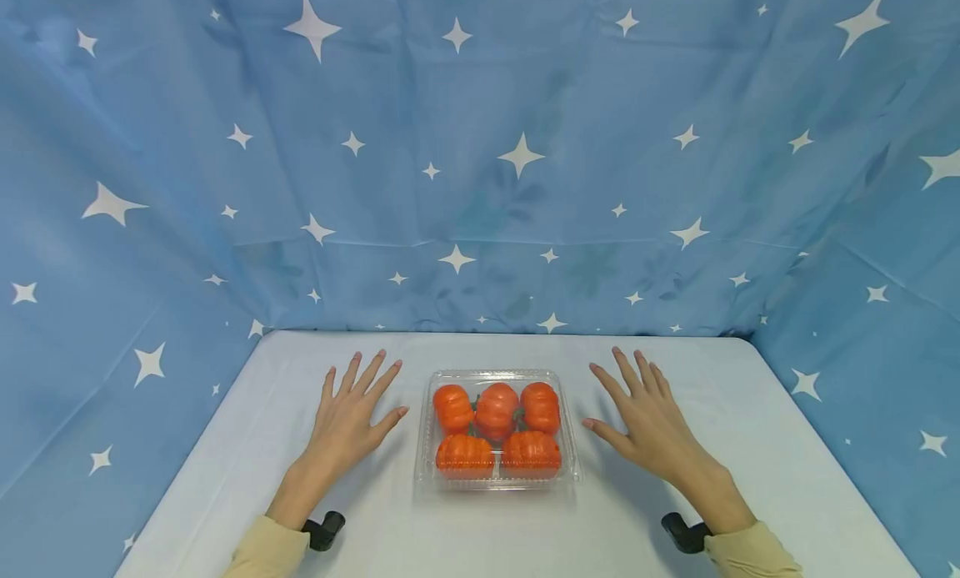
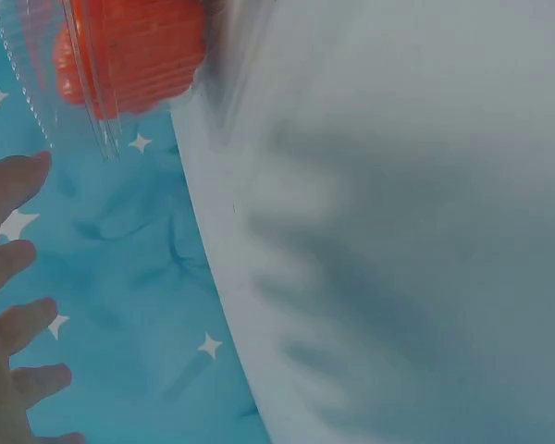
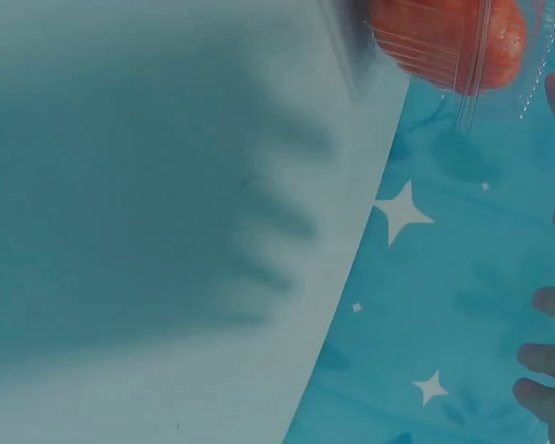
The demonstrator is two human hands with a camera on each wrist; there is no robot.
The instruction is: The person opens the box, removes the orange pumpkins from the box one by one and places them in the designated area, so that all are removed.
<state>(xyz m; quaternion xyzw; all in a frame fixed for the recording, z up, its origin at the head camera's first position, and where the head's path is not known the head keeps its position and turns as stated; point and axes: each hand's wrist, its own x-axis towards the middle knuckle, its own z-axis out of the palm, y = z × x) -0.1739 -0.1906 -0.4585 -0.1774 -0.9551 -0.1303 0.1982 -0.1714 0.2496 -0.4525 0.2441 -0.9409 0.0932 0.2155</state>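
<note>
- Clear plastic container (image 1: 495,485) on the white table (image 1: 495,540), between the two hands and apart from both; five orange pumpkin-shaped pieces (image 1: 498,411) inside, three behind two.
- Left hand (image 1: 341,428): above table, left of container; fingers spread, grip released.
- Right hand (image 1: 652,424): above table, right of container; fingers likewise spread, grip released.
- Beige sleeves (image 1: 270,549) at both wrists.
- Blue cloth (image 1: 480,86), white stars, behind and beside table.
</note>
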